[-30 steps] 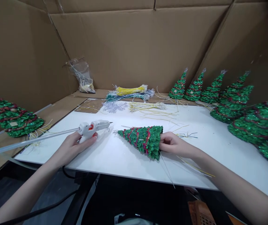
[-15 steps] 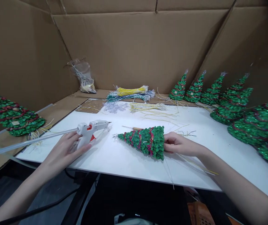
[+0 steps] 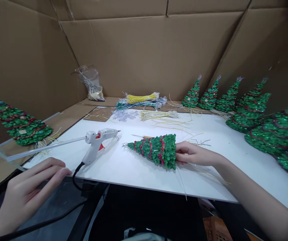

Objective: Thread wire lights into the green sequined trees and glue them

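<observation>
White tabletop (image 3: 108, 174): tree (image 3: 155, 150), base (image 3: 171, 152) against right grip (image 3: 187, 154)

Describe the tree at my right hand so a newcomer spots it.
On the white tabletop, between the glue gun and the right hand, is a green tree with red garland. Unlike the other trees, it lies on its side, silver tip pointing left.
</observation>
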Motion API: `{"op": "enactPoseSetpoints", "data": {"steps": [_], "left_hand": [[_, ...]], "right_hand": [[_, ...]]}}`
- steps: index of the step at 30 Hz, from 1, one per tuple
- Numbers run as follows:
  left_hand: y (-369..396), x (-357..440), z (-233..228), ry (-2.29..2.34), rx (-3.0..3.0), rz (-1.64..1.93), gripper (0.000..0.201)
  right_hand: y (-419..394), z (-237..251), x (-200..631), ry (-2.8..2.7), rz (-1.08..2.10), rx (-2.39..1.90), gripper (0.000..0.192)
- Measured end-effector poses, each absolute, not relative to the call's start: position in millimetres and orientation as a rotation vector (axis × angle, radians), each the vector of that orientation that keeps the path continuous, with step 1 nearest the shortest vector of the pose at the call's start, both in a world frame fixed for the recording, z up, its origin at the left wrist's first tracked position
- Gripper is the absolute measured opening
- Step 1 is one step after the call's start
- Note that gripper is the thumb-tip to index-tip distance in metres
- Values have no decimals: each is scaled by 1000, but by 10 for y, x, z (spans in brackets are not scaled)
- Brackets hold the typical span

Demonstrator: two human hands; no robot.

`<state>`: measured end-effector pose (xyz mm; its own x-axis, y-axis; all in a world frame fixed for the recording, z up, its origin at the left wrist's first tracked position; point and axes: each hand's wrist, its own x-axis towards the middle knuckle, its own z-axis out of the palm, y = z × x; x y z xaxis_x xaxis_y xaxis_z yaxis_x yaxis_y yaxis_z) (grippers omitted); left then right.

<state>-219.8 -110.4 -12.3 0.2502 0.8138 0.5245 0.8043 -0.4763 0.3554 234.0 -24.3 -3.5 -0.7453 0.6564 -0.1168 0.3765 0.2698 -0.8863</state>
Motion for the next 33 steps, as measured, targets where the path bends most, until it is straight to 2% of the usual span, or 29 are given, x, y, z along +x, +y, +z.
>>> {"op": "enactPoseSetpoints", "data": {"steps": [5,11,13,18,23,33], "left_hand": [[-1024,-1782,55,1296,2533,952,24],[-609,-1168,169,755,2686,1048,15],[-447,-924,200,739,2676,1059,18],[-112,-415,214,604,2531,771,36],[78,-281,133,413,2382,540,53],[118,-273,46,397,2299,620,49]], "right_hand": [[-235,-7,2362,-2327,1430,-938,32],[-240,21,2361,-2324,1391,-949,30],[-246,-1,2342,-2250,1423,-960,26],[-264,-99,2264,-2086,1429,-1020,15],[-268,-152,2217,-2008,1405,-1064,11],[-258,-185,2201,-1938,1424,-1044,10]]}}
